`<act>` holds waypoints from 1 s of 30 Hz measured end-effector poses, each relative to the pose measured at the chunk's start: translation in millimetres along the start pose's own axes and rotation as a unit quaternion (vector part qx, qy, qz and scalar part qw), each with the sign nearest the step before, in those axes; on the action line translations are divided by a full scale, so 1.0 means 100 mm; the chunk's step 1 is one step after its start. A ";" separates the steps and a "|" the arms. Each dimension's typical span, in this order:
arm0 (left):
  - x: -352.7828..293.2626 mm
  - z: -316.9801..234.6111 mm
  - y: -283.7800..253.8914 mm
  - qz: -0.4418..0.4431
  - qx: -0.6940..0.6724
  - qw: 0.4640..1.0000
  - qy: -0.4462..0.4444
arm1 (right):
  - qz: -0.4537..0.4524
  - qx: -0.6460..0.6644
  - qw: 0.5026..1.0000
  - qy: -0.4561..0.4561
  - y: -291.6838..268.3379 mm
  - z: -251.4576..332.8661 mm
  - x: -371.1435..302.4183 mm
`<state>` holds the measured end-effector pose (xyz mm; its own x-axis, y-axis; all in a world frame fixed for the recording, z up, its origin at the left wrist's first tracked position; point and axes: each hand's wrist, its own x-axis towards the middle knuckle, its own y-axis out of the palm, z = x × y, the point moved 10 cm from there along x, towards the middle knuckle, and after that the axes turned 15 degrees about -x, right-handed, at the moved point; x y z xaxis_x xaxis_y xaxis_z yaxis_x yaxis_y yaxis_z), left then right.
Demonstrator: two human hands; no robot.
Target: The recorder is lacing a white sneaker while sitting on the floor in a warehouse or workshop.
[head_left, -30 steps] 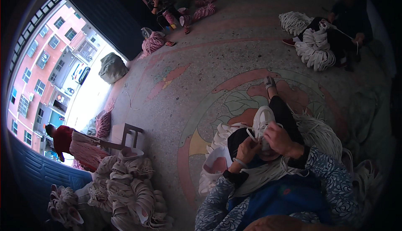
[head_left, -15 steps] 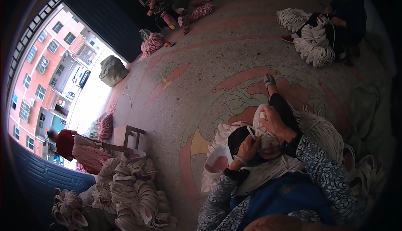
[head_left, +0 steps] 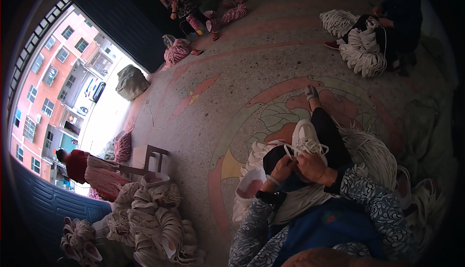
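A white lace-up shoe upper (head_left: 305,132) rests against my dark-trousered leg, its toe pointing away from me. Loose white shoelace hangs across its front. My left hand (head_left: 282,169) is closed at the near end of the upper, pinching the shoelace. Right beside it, my right hand (head_left: 312,167) has its fingers bent round the lace, almost touching the left fingers. Between the hands the lace is partly hidden. Over my lap lies a bundle of long white laces (head_left: 310,201). Just left of my left wrist is another white upper with a pink inside (head_left: 250,185).
More uppers lie in a heap (head_left: 160,218) at lower left, beside a wooden stool (head_left: 145,158). A person in red (head_left: 77,167) sits by the doorway; others work at far left and far right. A grey sack (head_left: 131,82) stands near the door.
My right hand has come down from the upper's far side to the lace, close to my left hand. The upper now shows its front and laces more fully.
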<state>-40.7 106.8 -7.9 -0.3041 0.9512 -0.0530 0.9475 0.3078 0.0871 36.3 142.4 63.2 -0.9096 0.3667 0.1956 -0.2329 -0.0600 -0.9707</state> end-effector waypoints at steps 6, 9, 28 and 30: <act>0.03 0.10 -0.02 0.024 -0.062 0.996 -0.057 | -0.026 -0.016 1.000 0.000 0.06 -0.01 0.03; 0.02 0.17 -0.07 0.022 -0.059 0.996 -0.057 | -0.033 -0.036 0.998 -0.040 0.03 0.09 0.04; 0.34 0.15 -0.36 -0.091 0.045 0.994 -0.040 | -0.056 -0.015 0.995 0.080 -0.24 -0.96 0.26; 0.34 0.08 -0.27 -0.088 0.061 0.994 -0.035 | -0.036 0.012 0.994 0.098 -0.09 -1.00 0.22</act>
<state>-76.3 131.0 -20.3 -0.4624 0.8777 -0.1259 0.8866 0.4598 -0.0510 53.1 244.1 61.9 -0.8063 0.5446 0.2309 -0.3056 -0.0492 -0.9509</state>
